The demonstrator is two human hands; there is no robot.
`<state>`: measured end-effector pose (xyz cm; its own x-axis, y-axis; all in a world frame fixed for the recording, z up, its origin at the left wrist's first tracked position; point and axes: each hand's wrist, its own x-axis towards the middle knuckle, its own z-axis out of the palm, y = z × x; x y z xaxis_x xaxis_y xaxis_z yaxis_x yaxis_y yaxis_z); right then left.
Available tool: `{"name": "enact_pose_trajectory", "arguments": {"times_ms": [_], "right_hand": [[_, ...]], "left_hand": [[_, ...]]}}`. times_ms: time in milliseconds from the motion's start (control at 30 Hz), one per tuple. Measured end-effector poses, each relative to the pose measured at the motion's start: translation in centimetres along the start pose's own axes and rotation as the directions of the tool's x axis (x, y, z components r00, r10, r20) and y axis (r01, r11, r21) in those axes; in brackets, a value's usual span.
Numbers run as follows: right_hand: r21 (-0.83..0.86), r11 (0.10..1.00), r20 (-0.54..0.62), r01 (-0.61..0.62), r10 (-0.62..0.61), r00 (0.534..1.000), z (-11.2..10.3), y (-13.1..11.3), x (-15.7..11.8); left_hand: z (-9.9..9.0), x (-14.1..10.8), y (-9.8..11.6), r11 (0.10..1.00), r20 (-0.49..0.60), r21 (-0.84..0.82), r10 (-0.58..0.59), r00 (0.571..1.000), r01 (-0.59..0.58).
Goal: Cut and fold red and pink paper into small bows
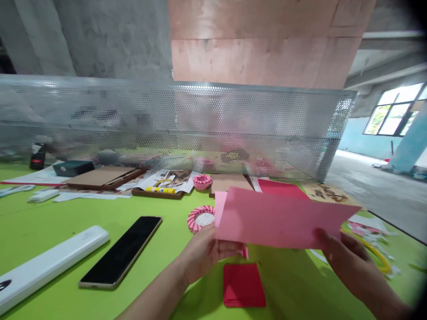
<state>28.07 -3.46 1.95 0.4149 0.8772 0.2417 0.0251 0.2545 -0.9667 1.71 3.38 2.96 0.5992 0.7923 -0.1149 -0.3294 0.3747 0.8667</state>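
A sheet of pink paper is held up above the green table, its left end bent over. My left hand is closed on the paper's left end, and a small pink piece shows by its fingertips. At the lower right edge, my right hand pinches the sheet between thumb and fingers. Below the sheet lies a stack of red paper squares. A round pink-and-white striped paper ring sits just behind my left hand, partly covered by the sheet.
Left of my hands lie a black phone and a long white device. Trays, papers and a yellow glue stick line the back, before a perforated metal screen. Paper scraps and yellow-handled scissors are at the right.
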Motion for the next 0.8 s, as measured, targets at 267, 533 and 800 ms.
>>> {"name": "enact_pose_trajectory", "arguments": {"times_ms": [267,533,800], "right_hand": [[-0.001,0.921,0.113,-0.389,0.386,0.916,1.8,0.6,0.0],[-0.111,0.907,0.365,-0.406,0.418,0.832,1.3,0.4,0.0],[0.017,0.982,0.238,-0.186,0.176,0.955,0.4,0.8,0.7]], "left_hand": [[-0.9,0.4,-0.2,0.999,-0.131,0.019,0.041,0.991,-0.039],[-0.1,0.2,-0.4,0.995,-0.257,-0.09,-0.06,0.964,0.038],[0.0,-0.3,0.6,0.933,-0.147,0.019,0.358,0.922,-0.36]]}}
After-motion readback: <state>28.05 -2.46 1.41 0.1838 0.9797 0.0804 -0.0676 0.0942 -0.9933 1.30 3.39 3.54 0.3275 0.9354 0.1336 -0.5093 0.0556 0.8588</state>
